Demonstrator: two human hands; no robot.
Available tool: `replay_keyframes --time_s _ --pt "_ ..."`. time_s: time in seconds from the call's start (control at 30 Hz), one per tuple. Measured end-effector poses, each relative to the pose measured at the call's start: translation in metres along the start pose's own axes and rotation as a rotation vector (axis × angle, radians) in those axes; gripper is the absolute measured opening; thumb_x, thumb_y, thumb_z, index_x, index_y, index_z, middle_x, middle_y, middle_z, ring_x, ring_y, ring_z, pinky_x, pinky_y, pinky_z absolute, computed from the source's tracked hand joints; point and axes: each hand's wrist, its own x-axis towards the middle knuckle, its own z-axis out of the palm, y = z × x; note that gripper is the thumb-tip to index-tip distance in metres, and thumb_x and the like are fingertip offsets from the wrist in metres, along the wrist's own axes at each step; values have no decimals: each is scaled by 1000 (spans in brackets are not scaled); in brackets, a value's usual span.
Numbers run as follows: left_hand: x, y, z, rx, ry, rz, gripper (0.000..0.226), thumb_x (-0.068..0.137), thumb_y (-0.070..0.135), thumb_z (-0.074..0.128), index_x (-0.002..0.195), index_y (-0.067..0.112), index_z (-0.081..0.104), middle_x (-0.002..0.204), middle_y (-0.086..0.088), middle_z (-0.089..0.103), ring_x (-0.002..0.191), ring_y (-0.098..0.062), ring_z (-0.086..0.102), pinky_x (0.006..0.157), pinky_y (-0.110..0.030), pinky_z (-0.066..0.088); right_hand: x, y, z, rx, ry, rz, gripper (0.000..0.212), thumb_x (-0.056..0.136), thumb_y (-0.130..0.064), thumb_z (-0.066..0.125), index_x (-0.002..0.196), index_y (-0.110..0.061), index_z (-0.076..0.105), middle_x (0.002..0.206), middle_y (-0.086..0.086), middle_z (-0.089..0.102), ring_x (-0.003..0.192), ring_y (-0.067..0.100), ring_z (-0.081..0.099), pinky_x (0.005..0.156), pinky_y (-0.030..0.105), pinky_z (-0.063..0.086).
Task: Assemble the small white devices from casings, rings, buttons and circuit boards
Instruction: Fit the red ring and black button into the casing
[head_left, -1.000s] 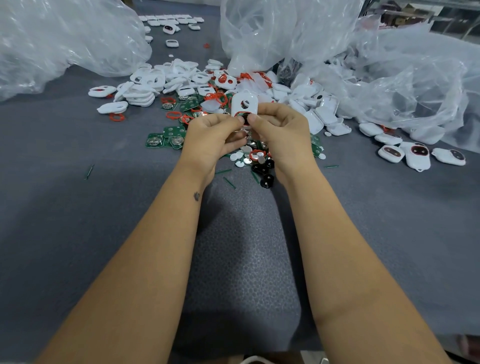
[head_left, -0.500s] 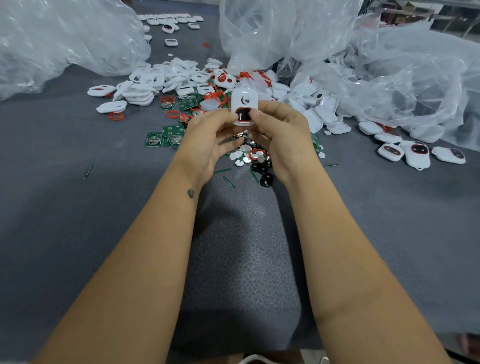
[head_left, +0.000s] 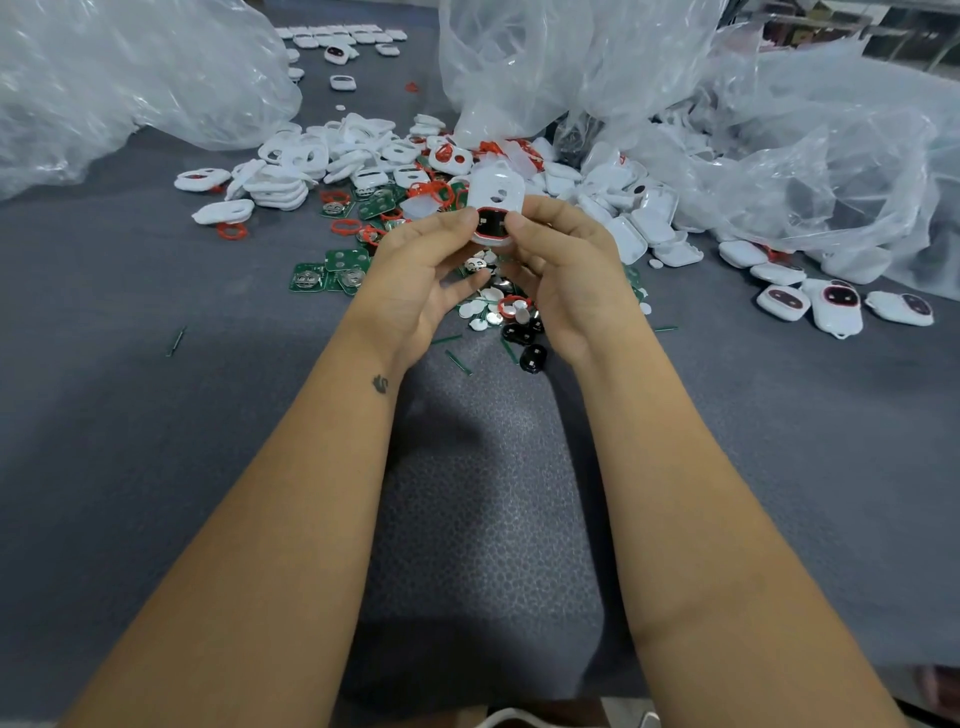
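My left hand (head_left: 423, 270) and my right hand (head_left: 563, 260) hold one white casing (head_left: 494, 193) upright between their fingertips, above the parts pile. A black button with a red ring (head_left: 491, 224) sits in its lower opening; the small upper hole is bare. Under the hands lie white discs (head_left: 475, 309), a red ring (head_left: 511, 306) and black buttons (head_left: 532, 358). Green circuit boards (head_left: 324, 273) lie to the left. A heap of white casings (head_left: 291, 171) and red rings (head_left: 231, 231) spreads behind.
Three assembled devices (head_left: 836, 304) lie at the right on the grey mat (head_left: 130, 415). Crumpled clear plastic bags (head_left: 130, 78) fill the back left, and more plastic bags (head_left: 779, 145) the back right. More casings (head_left: 343, 39) line the far edge. Thin green pins (head_left: 175, 342) are scattered nearby.
Both hands lifted the casing slightly and turned it face-on; the black button with red ring now shows seated in the lower opening.
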Motion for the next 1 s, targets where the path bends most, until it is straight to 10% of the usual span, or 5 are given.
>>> replay_keyframes --time_s 0.3,0.43,0.6,1.0 --pt "3 -4 3 -44 49 -4 18 98 11 52 106 3 66 107 -16 71 98 -27 70 83 -34 58 0 7 4 -436 193 -330 18 78 0 73 87 -14 65 81 -2 69 79 9 64 74 27 54" --pt "2 -5 4 -45 39 22 30 96 2 50 78 10 73 83 -7 71 84 -20 68 87 -35 57 -1 13 7 -700 93 -336 29 79 -1 66 100 -21 61 90 -6 71 94 11 65 85 33 53" --pt "4 -4 2 -38 259 70 23 97 -9 43 95 1 64 87 -10 70 79 -17 70 73 -24 57 -4 11 10 -638 5 -358 28 82 7 59 96 -16 63 94 -4 72 89 1 64 72 14 47" --pt "7 -1 -1 17 456 120 21 93 -9 48 98 1 65 95 -15 68 65 -11 63 62 -17 52 1 15 5 -1404 -187 -355 6 79 -26 75 83 -22 76 79 -5 56 96 24 51 83 37 43"
